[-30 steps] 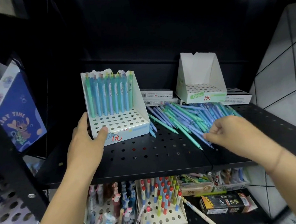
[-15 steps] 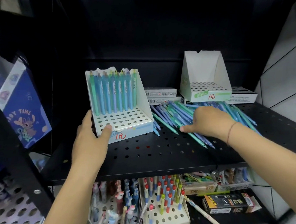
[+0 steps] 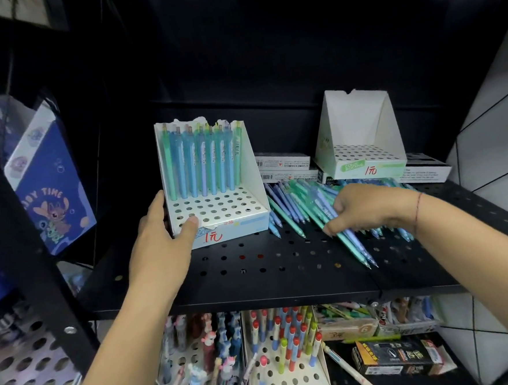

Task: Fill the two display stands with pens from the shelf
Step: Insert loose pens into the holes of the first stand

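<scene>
left hand (image 3: 160, 247): corner of partly filled stand (image 3: 226, 207) is gripped, thumb on its holed deck | right hand (image 3: 374, 208): several pens (image 3: 352, 241) are held in curled fingers, at the loose pile (image 3: 292, 201) on the shelf (image 3: 252, 278) | empty stand (image 3: 359, 124) is placed behind these fingers
</scene>
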